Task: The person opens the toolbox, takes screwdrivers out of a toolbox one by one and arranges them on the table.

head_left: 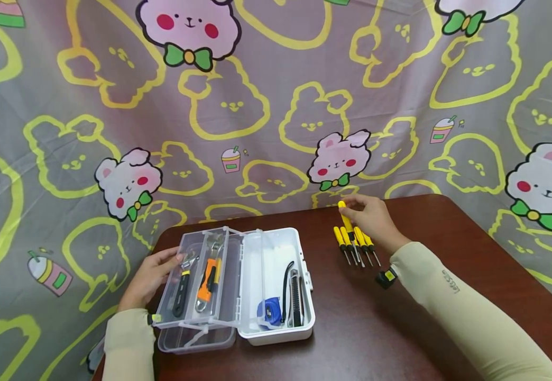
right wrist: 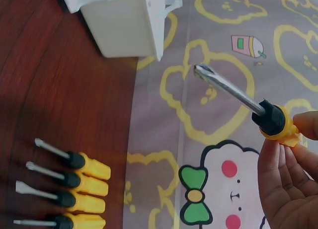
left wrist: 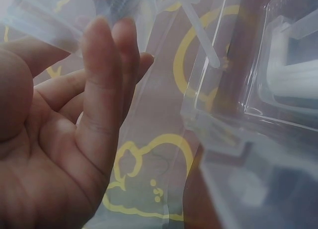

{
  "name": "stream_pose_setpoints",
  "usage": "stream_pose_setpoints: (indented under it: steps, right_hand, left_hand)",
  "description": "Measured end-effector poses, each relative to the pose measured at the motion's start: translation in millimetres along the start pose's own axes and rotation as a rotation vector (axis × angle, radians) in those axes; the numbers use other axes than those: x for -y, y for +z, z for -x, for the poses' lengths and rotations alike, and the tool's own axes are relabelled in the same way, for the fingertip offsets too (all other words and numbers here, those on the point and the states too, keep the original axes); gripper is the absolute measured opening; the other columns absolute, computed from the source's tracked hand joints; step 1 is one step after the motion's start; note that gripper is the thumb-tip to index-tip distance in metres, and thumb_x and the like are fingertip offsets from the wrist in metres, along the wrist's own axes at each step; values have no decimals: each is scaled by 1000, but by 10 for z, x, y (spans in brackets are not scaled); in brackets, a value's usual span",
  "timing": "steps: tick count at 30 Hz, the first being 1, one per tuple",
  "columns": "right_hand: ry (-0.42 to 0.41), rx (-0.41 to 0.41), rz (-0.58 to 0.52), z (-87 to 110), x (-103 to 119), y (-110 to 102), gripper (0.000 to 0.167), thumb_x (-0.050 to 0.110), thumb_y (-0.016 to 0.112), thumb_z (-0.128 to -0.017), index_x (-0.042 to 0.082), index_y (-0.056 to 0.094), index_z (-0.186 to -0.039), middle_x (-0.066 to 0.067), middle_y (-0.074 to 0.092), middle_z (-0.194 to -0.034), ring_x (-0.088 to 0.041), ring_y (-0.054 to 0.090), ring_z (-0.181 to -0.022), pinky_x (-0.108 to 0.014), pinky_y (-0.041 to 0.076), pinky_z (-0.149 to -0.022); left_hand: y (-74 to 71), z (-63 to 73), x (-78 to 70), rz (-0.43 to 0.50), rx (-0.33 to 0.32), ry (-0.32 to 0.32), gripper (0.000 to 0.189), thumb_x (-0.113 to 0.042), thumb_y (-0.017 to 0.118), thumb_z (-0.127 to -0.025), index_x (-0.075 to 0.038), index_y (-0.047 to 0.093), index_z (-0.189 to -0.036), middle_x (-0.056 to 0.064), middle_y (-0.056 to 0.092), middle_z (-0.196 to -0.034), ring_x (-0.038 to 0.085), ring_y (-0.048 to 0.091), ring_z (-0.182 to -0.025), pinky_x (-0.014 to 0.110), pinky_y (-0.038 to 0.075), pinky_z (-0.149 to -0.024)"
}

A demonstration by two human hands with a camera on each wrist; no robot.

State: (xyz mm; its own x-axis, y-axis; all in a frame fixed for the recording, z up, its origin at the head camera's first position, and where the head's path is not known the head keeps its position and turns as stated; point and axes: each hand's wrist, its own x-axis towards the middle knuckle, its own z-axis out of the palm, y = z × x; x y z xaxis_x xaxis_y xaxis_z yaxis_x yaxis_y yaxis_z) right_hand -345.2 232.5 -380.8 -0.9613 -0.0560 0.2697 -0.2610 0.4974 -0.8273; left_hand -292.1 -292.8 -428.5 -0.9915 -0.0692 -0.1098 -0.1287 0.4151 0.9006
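Observation:
My right hand (head_left: 370,216) pinches the yellow end of a screwdriver (head_left: 346,218). Its black collar and cross-shaped metal tip (right wrist: 208,72) show in the right wrist view. Below it on the table, several smaller yellow-and-black screwdrivers (right wrist: 89,183) lie side by side. At the left, my left hand (head_left: 148,278) holds the outer edge of the clear toolbox tray (head_left: 230,286), fingertips at its upper side. In that tray lie a black-handled adjustable wrench (head_left: 181,291) and an orange-handled tool (head_left: 207,286). The white toolbox (head_left: 276,241) stands open beside it.
Inside the white toolbox are a blue tape measure (head_left: 270,311), a utility knife (head_left: 296,301) and a thin black curved item (head_left: 285,286). A clear lower section (head_left: 197,341) sits under the tray. Behind the brown table (head_left: 352,333) hangs a patterned curtain (head_left: 266,106).

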Motion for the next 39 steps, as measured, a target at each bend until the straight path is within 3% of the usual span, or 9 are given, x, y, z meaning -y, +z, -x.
stream_pose_setpoints:
  steps: [9,16,34,39]
  right_hand:
    - [-12,-19,6,-10,-76,-124,33,27,68,-93,7,65,-119,-10,65,-97,-32,63,-74,-38,54,-62]
    - [-1,-46,100,-41,-194,-217,38,32,67,-94,7,65,-122,-9,65,-101,-25,64,-76,-35,53,-64]
    - [49,-29,153,-119,-475,-361,42,40,62,-95,8,64,-122,-11,66,-104,-25,65,-80,-39,54,-69]
    - [66,-19,161,-150,-563,-366,34,34,61,-97,8,64,-120,-12,66,-103,-27,65,-81,-41,53,-70]
  left_hand:
    - [-1,-13,-5,10,-1,-11,69,-46,60,-94,-5,41,-147,18,58,-126,24,61,-94,34,54,-75]
    - [-5,-18,24,12,2,8,67,-43,60,-95,-4,42,-146,18,58,-125,24,61,-93,34,55,-74]
    - [-13,-15,13,-7,5,19,66,-43,58,-97,-3,41,-147,20,57,-126,25,61,-96,34,54,-75]
    - [-17,-18,19,-7,3,6,69,-46,59,-95,-4,41,-147,19,57,-127,25,61,-95,34,54,-76]
